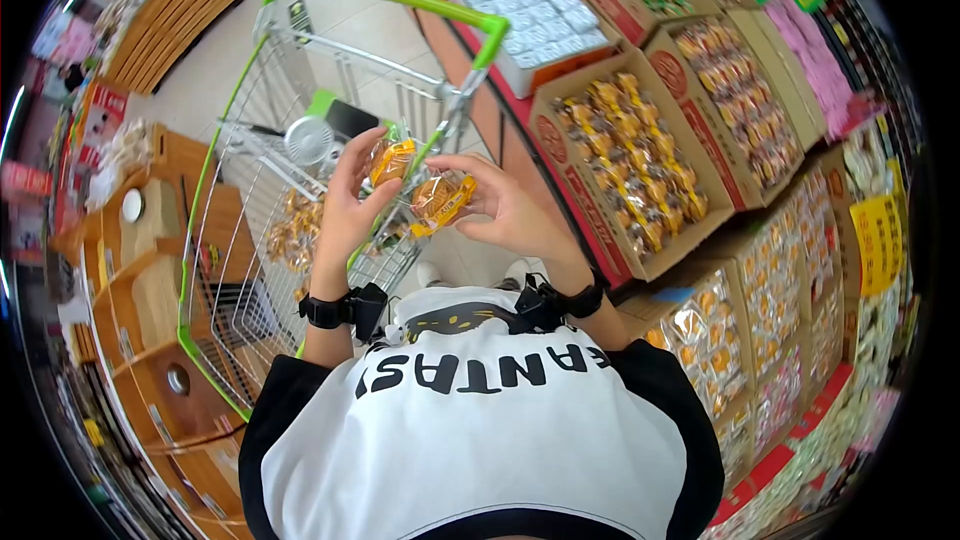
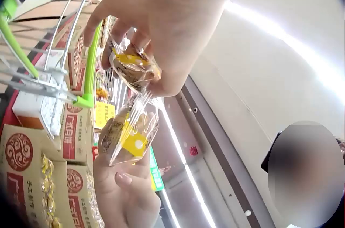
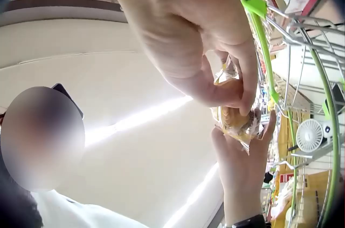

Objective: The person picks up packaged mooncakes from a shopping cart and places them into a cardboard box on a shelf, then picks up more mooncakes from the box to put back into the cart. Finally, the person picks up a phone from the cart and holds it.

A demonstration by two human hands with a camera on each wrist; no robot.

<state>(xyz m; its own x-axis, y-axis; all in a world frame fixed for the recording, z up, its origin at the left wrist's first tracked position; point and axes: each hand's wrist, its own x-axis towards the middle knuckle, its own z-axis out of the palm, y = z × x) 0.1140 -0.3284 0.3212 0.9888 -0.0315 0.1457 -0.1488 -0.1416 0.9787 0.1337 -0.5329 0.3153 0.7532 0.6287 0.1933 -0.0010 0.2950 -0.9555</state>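
A: Hands, quick?
B: Both busy. Left hand [image 1: 352,192] pinches the left pastry [image 1: 390,164] between thumb and fingers; right hand [image 1: 515,212] pinches the right pastry [image 1: 438,200], thumb against fingers.

A: And where are the pastries?
B: Up in the air, side by side, in front of the person. In the head view they overlap the shopping cart [image 1: 232,85], over its right side. Very near each other; whether the wrappers touch, can't tell.

A: Handling?
B: My guess: light, single-hand stuff. Cake probably firm but crumbly, so it may dent or crack if squeezed. The clear film looks glossy, likely a bit slippery and crinkly.

A: Best hold?
B: Opposite edges of the round cake, thumb one side, fingertips the other, gentle. A loose wrapper end would also do, though the cake might swing.

A: Which way do they point?
B: Cakes look roundish, so length comes from the wrapper. Head view: right one's wrapper runs lower left to upper right, its yellow label [image 2: 135,144] showing in the left wrist view. Left one's clear end pokes up, away from the person; long axis partly hidden by fingers, so can't pin it down.
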